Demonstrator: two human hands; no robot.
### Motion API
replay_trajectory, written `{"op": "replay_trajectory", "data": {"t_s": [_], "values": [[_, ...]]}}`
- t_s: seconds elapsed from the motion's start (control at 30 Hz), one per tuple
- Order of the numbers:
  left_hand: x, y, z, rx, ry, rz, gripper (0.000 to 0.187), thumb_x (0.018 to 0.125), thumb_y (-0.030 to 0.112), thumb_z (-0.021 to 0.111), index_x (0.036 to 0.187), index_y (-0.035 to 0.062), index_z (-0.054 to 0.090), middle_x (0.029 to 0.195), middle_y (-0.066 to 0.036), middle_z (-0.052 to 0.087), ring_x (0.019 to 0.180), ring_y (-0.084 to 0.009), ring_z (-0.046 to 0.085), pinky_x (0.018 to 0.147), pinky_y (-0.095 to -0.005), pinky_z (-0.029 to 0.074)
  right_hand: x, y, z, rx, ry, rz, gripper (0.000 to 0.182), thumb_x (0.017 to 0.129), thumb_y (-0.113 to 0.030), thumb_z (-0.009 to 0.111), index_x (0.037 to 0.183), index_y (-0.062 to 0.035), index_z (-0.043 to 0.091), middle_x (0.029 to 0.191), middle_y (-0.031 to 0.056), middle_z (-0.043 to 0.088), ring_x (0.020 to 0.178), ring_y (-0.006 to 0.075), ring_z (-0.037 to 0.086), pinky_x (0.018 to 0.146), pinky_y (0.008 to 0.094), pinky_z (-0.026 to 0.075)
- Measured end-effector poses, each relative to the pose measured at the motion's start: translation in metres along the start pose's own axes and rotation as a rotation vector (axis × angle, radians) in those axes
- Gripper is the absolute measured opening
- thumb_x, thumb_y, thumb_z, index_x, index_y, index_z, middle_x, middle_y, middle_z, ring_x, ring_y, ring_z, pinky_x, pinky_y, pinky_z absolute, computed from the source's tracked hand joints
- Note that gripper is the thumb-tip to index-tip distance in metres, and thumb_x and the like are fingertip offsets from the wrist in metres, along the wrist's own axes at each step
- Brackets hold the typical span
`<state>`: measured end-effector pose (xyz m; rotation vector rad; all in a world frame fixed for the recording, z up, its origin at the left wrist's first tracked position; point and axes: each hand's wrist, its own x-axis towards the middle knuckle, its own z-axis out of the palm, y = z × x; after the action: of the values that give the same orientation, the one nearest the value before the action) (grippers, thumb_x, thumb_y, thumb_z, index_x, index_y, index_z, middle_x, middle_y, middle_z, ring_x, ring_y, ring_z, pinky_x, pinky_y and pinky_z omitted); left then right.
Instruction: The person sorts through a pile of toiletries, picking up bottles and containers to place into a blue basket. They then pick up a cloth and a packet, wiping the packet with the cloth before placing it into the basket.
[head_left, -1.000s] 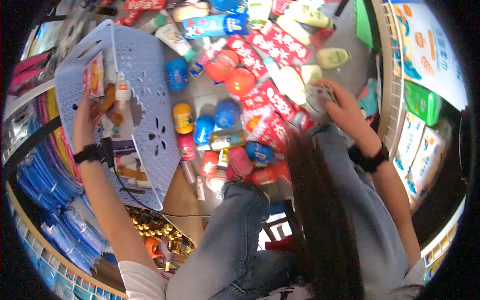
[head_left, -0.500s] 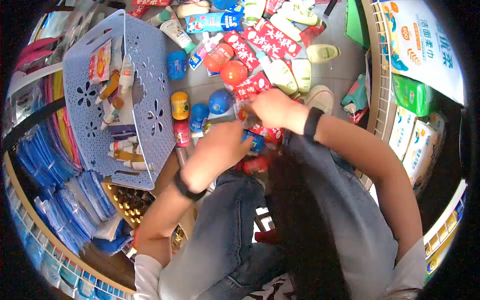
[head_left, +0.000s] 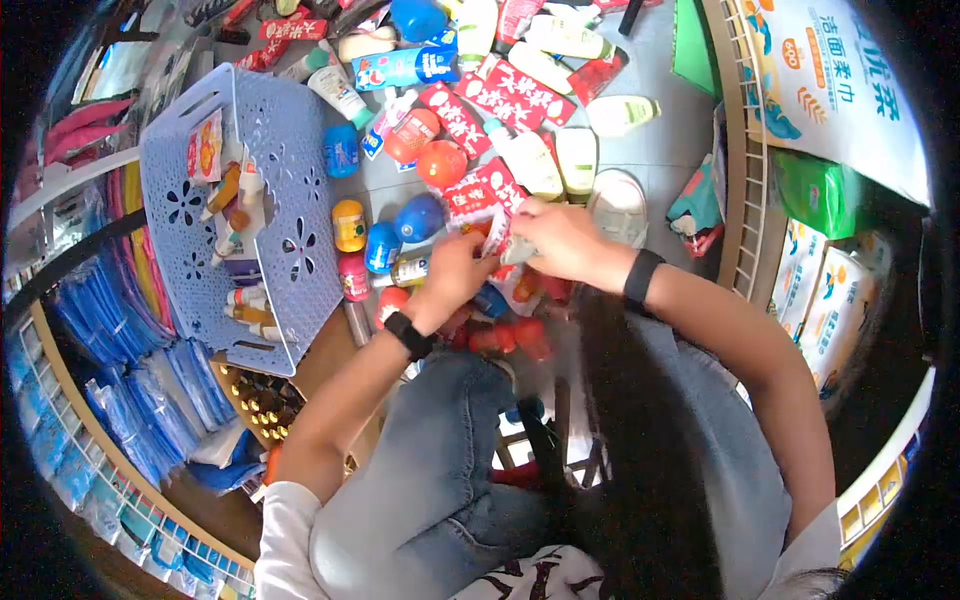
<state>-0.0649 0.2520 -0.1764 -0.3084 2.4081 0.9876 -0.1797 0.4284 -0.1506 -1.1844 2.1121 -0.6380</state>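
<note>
Both hands are close together over the pile on the floor. My left hand (head_left: 458,268), with a dark wristband, has its fingers closed at the edge of a small whitish packet (head_left: 488,228). My right hand (head_left: 562,238) is closed on something small and pale, too hidden to name, just right of the packet. Beyond them lies a red packet with white characters (head_left: 485,190). A blue ball-shaped container (head_left: 419,217) and a blue bottle (head_left: 382,246) are left of my left hand. Red round items (head_left: 510,338) lie below the hands.
A lilac perforated basket (head_left: 290,250) holding tubes and bottles stands at left. Pale green bottles (head_left: 575,160), red packets and a blue box (head_left: 405,68) cover the floor ahead. A shoe (head_left: 618,205) is right of them. Shelves with wipes packs (head_left: 835,300) line the right; blue packages (head_left: 140,400) fill the left.
My left hand has moved right and up, nearer my right hand, and its fingers have closed at the packet. The view has shifted slightly.
</note>
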Motion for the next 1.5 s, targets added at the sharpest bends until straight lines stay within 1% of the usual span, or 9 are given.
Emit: {"op": "replay_trajectory", "data": {"t_s": [0.27,0.47,0.67,0.73,0.9,0.97,1.3,1.37,1.5], "values": [[-0.012,0.032,-0.096,-0.869,-0.148,-0.141,0.018,0.091,0.018,0.059,0.104,0.0065,0.059,0.095,0.0,0.062,0.086,-0.008,0.059,0.071,-0.0236,0.05,0.025,0.015,-0.016,0.812,0.035,0.19,0.053,0.076,-0.022,0.075,0.12,-0.0021,0.052,0.109,0.0063,0.06,0.102,0.0164,0.057,0.091,0.0295,0.043],[0.003,0.012,-0.079,-1.562,0.071,0.223,0.05,0.093,0.026,0.051,0.136,0.0067,0.036,0.137,-0.011,0.043,0.126,-0.0246,0.042,0.103,-0.0423,0.036,0.054,-0.01,-0.03,1.303,-0.014,0.373,0.044,0.079,-0.029,0.071,0.111,-0.0011,0.057,0.106,0.0087,0.062,0.095,0.0148,0.058,0.084,0.029,0.045],[0.032,-0.002,-0.074,-2.061,-0.149,-0.039,0.045,0.094,0.035,0.045,0.13,0.0074,0.044,0.128,-0.012,0.053,0.115,-0.0289,0.053,0.1,-0.0467,0.04,0.096,-0.003,-0.041,0.574,0.584,0.21,0.035,0.083,-0.016,0.062,0.112,-0.001,0.05,0.102,0.0188,0.058,0.097,0.0303,0.058,0.083,0.0373,0.045],[0.037,-0.002,-0.071,-2.03,-0.167,-0.091,0.045,0.095,0.035,0.043,0.13,0.0069,0.044,0.128,-0.012,0.053,0.115,-0.029,0.053,0.1,-0.0465,0.04,0.1,-0.012,-0.066,0.528,0.753,0.097,0.033,0.082,-0.011,0.06,0.112,-0.0025,0.049,0.103,0.0185,0.056,0.097,0.0337,0.057,0.082,0.0398,0.045],[0.05,0.023,-0.06,-2.199,-0.106,-0.051,0.048,0.096,0.043,0.04,0.128,0.0081,0.046,0.127,-0.011,0.053,0.115,-0.0268,0.053,0.099,-0.0433,0.041,0.112,-0.041,-0.039,0.146,0.528,-0.198,0.037,0.084,-0.011,0.053,0.121,-0.0071,0.052,0.129,0.016,0.049,0.131,0.0305,0.036,0.111,0.0463,0.022],[0.051,0.01,-0.058,-2.317,-0.155,0.029,0.051,0.094,0.049,0.04,0.126,0.0091,0.047,0.121,-0.012,0.056,0.11,-0.027,0.055,0.095,-0.0435,0.044,0.102,-0.052,-0.032,0.115,0.401,-0.243,0.038,0.083,-0.008,0.051,0.122,-0.0064,0.052,0.131,0.0163,0.048,0.13,0.0301,0.037,0.109,0.0456,0.027],[0.04,0.004,-0.078,-2.142,-0.04,-0.081,0.061,0.093,0.057,0.034,0.133,0.011,0.042,0.125,-0.01,0.055,0.109,-0.0275,0.056,0.095,-0.0434,0.045,0.053,-0.06,-0.022,0.582,0.087,-0.28,0.025,0.087,-0.01,0.053,0.11,-0.0089,0.061,0.115,0.0138,0.061,0.114,0.0259,0.054,0.097,0.0377,0.041],[0.035,0.005,-0.091,-2.031,-0.053,-0.102,0.061,0.093,0.056,0.035,0.133,0.0105,0.042,0.126,-0.01,0.054,0.113,-0.0278,0.054,0.099,-0.0447,0.041,0.037,-0.059,-0.022,0.88,-0.184,-0.026,0.023,0.09,-0.012,0.051,0.11,-0.0075,0.062,0.108,0.0115,0.064,0.105,0.019,0.058,0.092,0.0328,0.042],[0.03,-0.007,-0.102,-1.716,0.163,-0.073,0.041,0.091,0.024,0.054,0.126,0.0041,0.045,0.121,-0.011,0.057,0.107,-0.0236,0.058,0.093,-0.0373,0.047,0.024,-0.048,-0.027,1.216,-0.187,0.001,0.024,0.093,-0.016,0.047,0.105,0.0001,0.061,0.102,0.0076,0.066,0.097,0.014,0.059,0.088,0.0298,0.043]]}}
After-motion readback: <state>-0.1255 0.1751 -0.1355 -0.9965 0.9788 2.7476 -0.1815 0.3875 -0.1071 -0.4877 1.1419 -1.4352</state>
